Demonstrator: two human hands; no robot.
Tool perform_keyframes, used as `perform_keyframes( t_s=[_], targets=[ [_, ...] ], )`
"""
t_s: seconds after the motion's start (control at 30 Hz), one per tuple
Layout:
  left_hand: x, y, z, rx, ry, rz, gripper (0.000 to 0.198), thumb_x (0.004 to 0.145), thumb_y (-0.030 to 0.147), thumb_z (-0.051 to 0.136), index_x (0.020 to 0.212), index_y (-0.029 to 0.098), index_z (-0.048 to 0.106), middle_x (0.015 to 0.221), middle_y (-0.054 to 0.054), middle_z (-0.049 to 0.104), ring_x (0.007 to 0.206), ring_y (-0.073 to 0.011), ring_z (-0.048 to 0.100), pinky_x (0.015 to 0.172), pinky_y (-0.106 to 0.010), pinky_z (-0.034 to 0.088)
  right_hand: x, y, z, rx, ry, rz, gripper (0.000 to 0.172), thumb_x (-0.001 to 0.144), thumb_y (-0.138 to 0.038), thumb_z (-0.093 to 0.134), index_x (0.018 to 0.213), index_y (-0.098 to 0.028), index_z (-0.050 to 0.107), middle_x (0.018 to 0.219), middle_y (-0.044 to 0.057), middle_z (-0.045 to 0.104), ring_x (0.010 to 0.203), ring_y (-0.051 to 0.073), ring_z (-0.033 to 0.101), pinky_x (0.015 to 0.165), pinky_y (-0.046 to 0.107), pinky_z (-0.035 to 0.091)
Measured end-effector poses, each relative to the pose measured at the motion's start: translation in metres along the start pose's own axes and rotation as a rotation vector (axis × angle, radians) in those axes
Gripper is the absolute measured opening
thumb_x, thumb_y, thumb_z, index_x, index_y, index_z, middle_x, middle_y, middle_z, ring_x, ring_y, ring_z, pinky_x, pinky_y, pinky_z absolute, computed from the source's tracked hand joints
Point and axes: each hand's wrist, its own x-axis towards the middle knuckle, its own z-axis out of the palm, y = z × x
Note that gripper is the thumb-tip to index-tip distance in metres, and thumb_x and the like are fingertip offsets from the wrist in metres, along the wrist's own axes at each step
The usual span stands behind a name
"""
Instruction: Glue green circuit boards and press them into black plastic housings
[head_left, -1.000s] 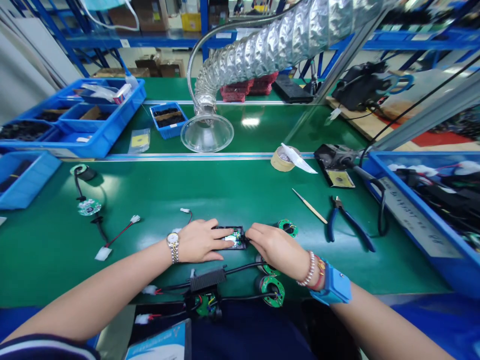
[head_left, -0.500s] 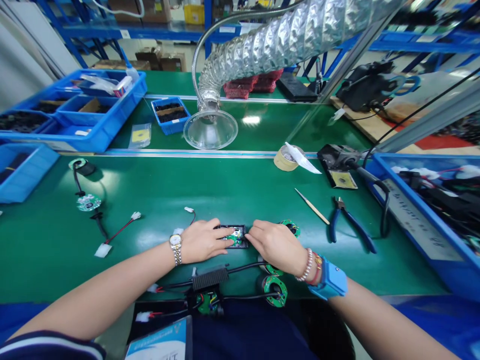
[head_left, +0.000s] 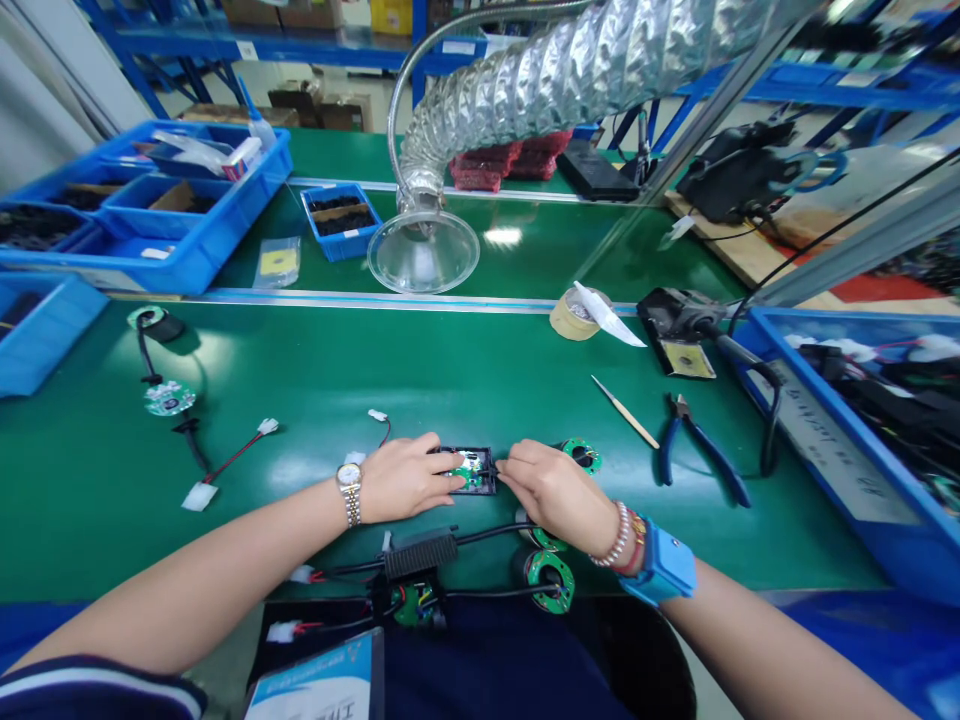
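Observation:
My left hand [head_left: 411, 478] lies over the left end of a small black plastic case [head_left: 489, 488], its fingertips pressed on the green circuit board [head_left: 472, 474] inside. At the case's right end, my right hand [head_left: 553, 487] pinches a black cable [head_left: 496, 470] between thumb and fingers. A round green board [head_left: 581, 456] shows just beyond that hand. Closer to me lie a ribbed black case [head_left: 421, 554] on a cable, an opened case with a green board [head_left: 411, 604], and a ring-shaped green board [head_left: 550, 582].
Blue-handled cutters [head_left: 705, 450] and a thin pointed stick [head_left: 625, 413] lie to the right, before a blue bin [head_left: 847, 470]. A tape roll [head_left: 571, 318] sits farther back. A cabled board [head_left: 169, 398] lies left. The fume hood [head_left: 424, 252] hangs above the table.
My right hand has shifted slightly right at the case's end, and more of the cable shows between it and the case. My left hand stays on the board.

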Motion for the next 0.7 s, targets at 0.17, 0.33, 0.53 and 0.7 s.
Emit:
perform_keyframes(
  t_s=[0.17,0.33,0.53,0.7],
  targets=[
    [0.000,-0.001,0.003,-0.001,0.016,0.012,0.024,0.088,0.037,0.042,0.102,0.026,0.059,0.112,-0.003,0.057,0.080,-0.0177,0.045,0.053,-0.024,0.040,0.010,0.002,-0.003,-0.054,-0.192,0.023,0.018,0.079,-0.007,0.049,0.064,-0.014,0.056,0.065,0.004,0.055,0.062,0.014,0.049,0.060,0.026,0.035],
    [-0.001,-0.001,0.003,-0.007,0.040,0.034,0.022,0.088,0.035,0.045,0.102,0.026,0.059,0.113,-0.002,0.056,0.081,-0.0176,0.045,0.054,-0.024,0.041,0.020,0.004,-0.009,-0.047,-0.348,-0.059,0.019,0.077,-0.005,0.049,0.062,-0.014,0.057,0.064,0.003,0.057,0.060,0.013,0.051,0.057,0.025,0.033],
    [0.000,0.003,0.001,0.008,0.020,-0.013,0.021,0.088,0.034,0.045,0.101,0.025,0.058,0.111,-0.002,0.057,0.081,-0.0173,0.045,0.055,-0.024,0.042,0.018,0.009,-0.022,-0.036,-0.378,0.020,0.010,0.080,-0.014,0.055,0.073,-0.015,0.062,0.073,0.004,0.061,0.064,0.014,0.055,0.055,0.024,0.033],
    [0.000,0.006,0.002,0.001,0.014,-0.028,0.022,0.088,0.035,0.044,0.102,0.024,0.057,0.109,-0.004,0.056,0.082,-0.0173,0.045,0.057,-0.024,0.043,0.017,0.014,-0.014,0.034,-0.313,-0.025,0.019,0.083,-0.010,0.047,0.068,-0.014,0.060,0.071,0.003,0.059,0.064,0.012,0.053,0.058,0.023,0.035]
  ],
)
